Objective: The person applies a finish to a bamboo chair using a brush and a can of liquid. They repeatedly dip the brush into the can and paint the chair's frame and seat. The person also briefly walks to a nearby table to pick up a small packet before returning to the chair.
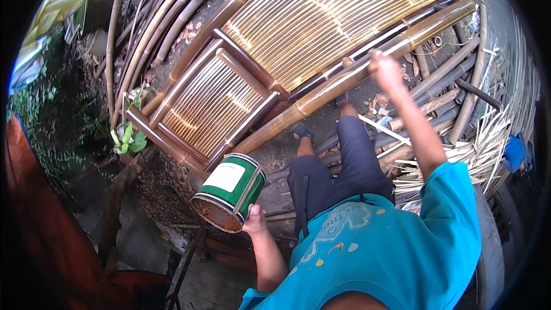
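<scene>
A green tin can (233, 182) with a white label and a rusty brown bottom is in my left hand (255, 221), tilted, its bottom toward me. My fingers there are closed on its side; the can's inside is hidden. My right hand (388, 73) is closed at the thick front pole of a glossy bamboo bench (356, 73). Something small and light brown shows at its fingertips, too small to name. The bench has a slatted seat (338, 17) and, at its left end, a slatted framed panel (211, 110).
Long bamboo poles (150, 28) lie piled behind the bench at the left. More poles (445, 89) and split bamboo strips (476, 158) lie at the right. A leafy plant (127, 139) grows by the bench's left end. Orange-red sheeting (49, 218) hangs at the lower left.
</scene>
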The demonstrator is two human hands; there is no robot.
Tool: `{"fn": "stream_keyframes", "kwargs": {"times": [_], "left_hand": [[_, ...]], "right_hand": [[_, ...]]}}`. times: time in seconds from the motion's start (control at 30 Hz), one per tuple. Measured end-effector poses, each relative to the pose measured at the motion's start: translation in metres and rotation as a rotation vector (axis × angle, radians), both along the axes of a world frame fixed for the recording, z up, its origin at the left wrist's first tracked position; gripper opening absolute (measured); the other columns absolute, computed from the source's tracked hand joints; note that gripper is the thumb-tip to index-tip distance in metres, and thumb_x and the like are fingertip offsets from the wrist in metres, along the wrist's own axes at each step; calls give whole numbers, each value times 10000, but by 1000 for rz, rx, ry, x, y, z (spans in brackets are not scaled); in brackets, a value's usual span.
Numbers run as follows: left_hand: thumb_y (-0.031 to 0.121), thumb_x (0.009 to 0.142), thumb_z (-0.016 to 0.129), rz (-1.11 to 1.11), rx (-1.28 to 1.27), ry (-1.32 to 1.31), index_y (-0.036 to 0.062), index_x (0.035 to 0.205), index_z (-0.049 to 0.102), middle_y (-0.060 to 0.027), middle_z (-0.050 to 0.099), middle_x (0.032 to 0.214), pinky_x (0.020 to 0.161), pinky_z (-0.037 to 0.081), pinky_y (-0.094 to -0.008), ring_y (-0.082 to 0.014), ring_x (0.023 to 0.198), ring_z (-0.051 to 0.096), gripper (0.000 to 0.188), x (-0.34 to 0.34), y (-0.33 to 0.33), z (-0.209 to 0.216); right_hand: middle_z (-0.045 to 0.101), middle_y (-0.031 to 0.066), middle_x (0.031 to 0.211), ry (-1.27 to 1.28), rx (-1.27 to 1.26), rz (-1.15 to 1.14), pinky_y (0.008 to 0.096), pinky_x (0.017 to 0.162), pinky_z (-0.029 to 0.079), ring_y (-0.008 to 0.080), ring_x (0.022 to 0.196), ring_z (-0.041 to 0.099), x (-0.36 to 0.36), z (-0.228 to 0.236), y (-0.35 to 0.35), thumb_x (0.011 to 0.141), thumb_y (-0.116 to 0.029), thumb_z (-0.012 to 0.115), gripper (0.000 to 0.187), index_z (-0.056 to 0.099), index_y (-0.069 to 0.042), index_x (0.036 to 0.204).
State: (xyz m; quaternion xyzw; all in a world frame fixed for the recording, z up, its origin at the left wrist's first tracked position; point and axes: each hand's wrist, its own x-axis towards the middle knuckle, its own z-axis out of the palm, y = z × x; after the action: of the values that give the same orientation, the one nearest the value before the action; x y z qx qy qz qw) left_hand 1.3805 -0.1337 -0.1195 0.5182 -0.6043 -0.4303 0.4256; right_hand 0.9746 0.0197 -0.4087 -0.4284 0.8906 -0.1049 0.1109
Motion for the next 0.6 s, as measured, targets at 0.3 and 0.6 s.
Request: {"fn": "stream_keyframes", "kwargs": {"times": [0.3, 0.6], "left_hand": [[309, 772, 836, 117, -32, -12, -20, 1434, 327, -126, 497, 1348, 976, 458, -412, -263, 1163, 524, 897, 102, 12, -6], [229, 797, 806, 157, 66, 23, -23, 1420, 353, -136, 497, 1345, 969, 472, -399, -271, 1159, 539, 810, 226, 24, -13]], "right_hand": [[718, 173, 956, -969, -37, 46, 414, 826, 559, 323, 877, 705, 329, 27, -129, 831, -286, 673, 300, 716, -55, 1018], [694, 235, 821, -3, 271, -116, 500, 724, 557, 418, 808, 690, 136, 37, -110, 904, -366, 615, 376, 698, -6, 830]]}}
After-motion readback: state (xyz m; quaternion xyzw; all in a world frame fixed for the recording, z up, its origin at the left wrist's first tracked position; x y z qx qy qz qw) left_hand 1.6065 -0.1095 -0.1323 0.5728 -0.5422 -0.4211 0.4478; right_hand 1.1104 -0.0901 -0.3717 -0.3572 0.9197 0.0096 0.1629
